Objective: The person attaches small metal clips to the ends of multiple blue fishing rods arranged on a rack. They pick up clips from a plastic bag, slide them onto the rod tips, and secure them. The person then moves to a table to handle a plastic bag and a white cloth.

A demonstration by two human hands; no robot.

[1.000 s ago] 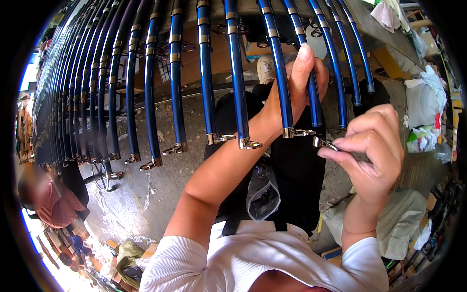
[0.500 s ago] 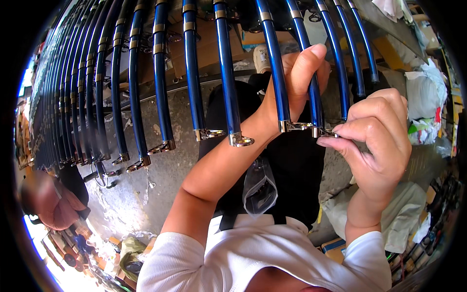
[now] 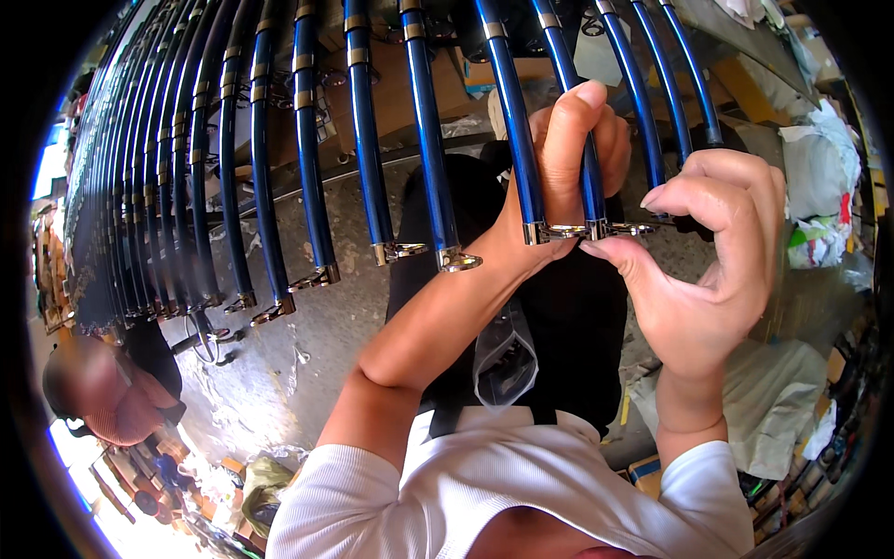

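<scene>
A row of glossy blue fishing rod sections hangs down from the upper edge, several with a metal line guide at the lower end. My left hand point(image 3: 570, 140) is closed around one blue rod section point(image 3: 590, 182), its thumb pointing up. The metal line guide point(image 3: 622, 228) on that rod's end sticks out to the right. Just beside it is my right hand point(image 3: 712, 252), thumb at the fitting's underside and index finger raised apart from the thumb. Whether the thumb touches the metal is hard to tell. Left of my grip hangs a neighbouring rod section point(image 3: 512, 121) with its own guide.
More rods point(image 3: 312, 168) crowd the left side. A clear plastic pouch point(image 3: 505, 359) hangs at my front. Another person point(image 3: 116, 387) is at the lower left. White plastic bags point(image 3: 819, 163) and a pale sheet point(image 3: 773, 401) lie on the right.
My right index finger has come off the line guide, opening the earlier pinch. The held rod's end has shifted slightly up and left in view. My left hand keeps its hold.
</scene>
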